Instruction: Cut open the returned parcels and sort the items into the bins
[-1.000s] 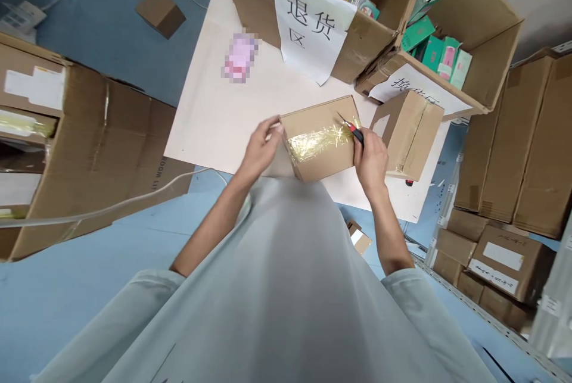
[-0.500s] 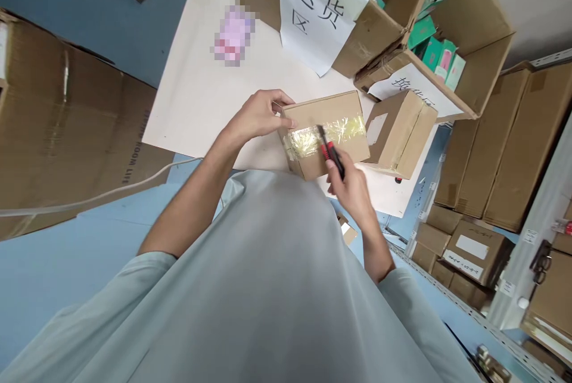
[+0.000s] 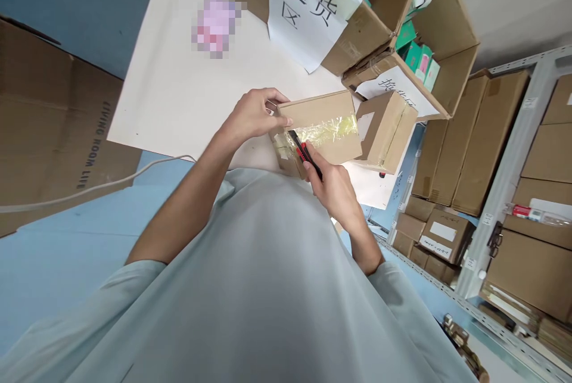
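Observation:
A small cardboard box (image 3: 317,106) lies on the white table, with a shiny strip of clear yellowish tape (image 3: 328,130) along its upper face. My left hand (image 3: 259,112) grips the box's left end, thumb on top and fingers round the far edge. In my right hand (image 3: 333,183) is a red and black utility knife (image 3: 306,153), held at a slant. Its tip is over the left part of the tape; whether the blade touches the tape I cannot tell. A second cardboard box (image 3: 386,130) stands just right of the first.
Large open cartons (image 3: 361,43) with paper signs stand at the back, holding small packages. A pixelated pink item (image 3: 217,21) lies on the white table (image 3: 174,79). A cable (image 3: 116,182) runs at left; shelving (image 3: 487,192) with boxes is at right.
My right hand has moved the utility knife left along the tape, from its middle to its left end. My left hand keeps its hold on the box. The whole view has shifted slightly.

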{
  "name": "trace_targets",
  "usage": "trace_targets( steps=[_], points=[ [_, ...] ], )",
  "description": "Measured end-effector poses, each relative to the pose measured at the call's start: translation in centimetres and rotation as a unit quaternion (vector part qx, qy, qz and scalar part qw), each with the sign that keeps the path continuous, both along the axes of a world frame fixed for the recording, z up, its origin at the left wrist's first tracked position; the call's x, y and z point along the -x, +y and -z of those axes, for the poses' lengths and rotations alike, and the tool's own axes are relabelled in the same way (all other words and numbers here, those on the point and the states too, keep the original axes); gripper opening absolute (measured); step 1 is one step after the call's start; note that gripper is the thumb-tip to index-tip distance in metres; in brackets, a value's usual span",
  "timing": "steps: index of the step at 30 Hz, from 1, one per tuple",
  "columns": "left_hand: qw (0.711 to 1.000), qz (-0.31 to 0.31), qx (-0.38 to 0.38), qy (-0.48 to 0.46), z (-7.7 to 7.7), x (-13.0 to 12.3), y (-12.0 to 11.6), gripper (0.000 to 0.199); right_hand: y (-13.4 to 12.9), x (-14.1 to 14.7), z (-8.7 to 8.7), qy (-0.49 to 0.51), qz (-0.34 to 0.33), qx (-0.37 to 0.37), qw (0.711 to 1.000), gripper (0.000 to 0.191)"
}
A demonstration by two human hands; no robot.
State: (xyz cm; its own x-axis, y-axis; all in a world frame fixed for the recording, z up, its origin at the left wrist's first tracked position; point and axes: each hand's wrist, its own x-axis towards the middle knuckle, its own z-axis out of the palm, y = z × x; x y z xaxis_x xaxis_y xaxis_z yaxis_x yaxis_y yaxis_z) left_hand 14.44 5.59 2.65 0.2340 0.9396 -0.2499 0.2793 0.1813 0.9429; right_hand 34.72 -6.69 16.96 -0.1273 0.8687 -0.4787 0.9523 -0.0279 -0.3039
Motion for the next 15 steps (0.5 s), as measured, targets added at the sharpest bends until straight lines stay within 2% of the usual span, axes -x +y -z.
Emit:
trace_targets(
  steps=[8,15],
  points=[
    [1.000,-0.009,-0.020,-0.005,0.2,-0.6,-0.4,0.042,0.8,2.6,-2.9,-0.112,-0.054,0.050,0.991,0.063],
    [0.999,-0.022,-0.023,-0.007,0.6,-0.8,-0.6,0.041,1.7,3.6,-3.0,-0.121,-0.075,0.057,0.988,0.064]
  ],
)
